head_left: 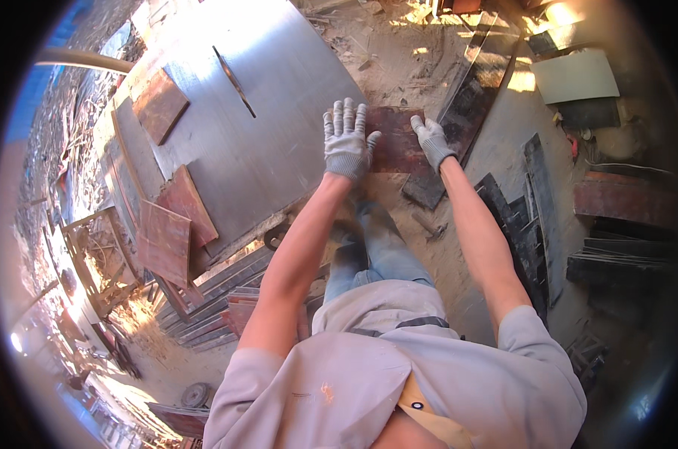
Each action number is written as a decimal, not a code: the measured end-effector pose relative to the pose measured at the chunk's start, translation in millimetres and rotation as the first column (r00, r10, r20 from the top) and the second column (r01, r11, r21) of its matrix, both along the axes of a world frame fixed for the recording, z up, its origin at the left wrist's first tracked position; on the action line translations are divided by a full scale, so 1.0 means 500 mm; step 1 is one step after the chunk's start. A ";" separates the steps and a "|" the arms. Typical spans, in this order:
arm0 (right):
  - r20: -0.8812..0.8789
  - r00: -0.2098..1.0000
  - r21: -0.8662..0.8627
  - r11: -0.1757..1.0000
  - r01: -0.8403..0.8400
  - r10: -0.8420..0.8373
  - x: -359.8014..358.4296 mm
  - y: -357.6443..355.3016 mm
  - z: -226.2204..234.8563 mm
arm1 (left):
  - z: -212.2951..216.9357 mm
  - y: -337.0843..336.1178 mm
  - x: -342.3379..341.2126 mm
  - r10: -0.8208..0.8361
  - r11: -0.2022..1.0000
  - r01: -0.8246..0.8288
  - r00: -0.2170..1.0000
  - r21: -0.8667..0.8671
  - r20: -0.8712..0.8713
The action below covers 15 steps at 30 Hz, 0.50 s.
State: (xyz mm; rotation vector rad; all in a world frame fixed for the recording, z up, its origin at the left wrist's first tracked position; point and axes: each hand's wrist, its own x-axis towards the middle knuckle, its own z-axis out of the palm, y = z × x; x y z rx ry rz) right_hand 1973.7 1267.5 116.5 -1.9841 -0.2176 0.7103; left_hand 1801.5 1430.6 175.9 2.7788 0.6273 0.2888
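Observation:
A reddish-brown board (396, 142) spans the space between my two hands, beside the right edge of a metal saw table (279, 97). My left hand (345, 142), in a grey-white knitted glove, lies flat with its fingers stretched forward, over the table's edge and next to the board's left end. On the board's right side, my right hand (432, 141), gloved alike, holds the edge, with some of its fingers hidden. A narrow dark slot with a thin blade (234, 82) crosses the table ahead and to the left.
Brown board pieces (160, 105) lie on the table's left side, with more panels (165, 241) at its near left corner. Stacked dark boards (623, 254) stand far right. Long dark planks (477, 97) and a hammer-like tool (429, 224) are at my right.

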 end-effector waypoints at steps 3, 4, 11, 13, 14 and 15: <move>0.169 0.980 -0.458 0.872 0.170 -0.103 -0.031 0.027 -0.028 | -0.041 0.009 0.017 -0.017 1.000 0.016 1.000 -0.001 -0.019; 0.248 0.960 -0.397 0.891 0.221 -0.128 -0.033 0.036 -0.029 | -0.046 0.011 0.015 -0.019 1.000 0.018 0.994 -0.016 -0.105; 0.227 0.883 -0.459 0.755 0.469 -0.410 -0.041 0.068 -0.028 | -0.038 0.005 0.027 -0.052 0.998 0.051 0.999 0.045 0.017; 0.204 0.916 -0.480 0.780 0.401 -0.346 -0.037 0.070 -0.027 | -0.037 0.007 0.029 -0.071 0.997 0.071 0.997 0.019 -0.023; 0.218 0.924 -0.452 0.807 0.381 -0.314 -0.031 0.073 -0.025 | -0.039 0.010 0.033 -0.020 1.000 0.021 0.998 0.018 -0.053; 0.109 0.952 -0.417 0.856 0.304 -0.285 -0.025 0.069 -0.020 | -0.040 0.010 0.030 -0.039 0.999 0.038 0.998 -0.013 -0.051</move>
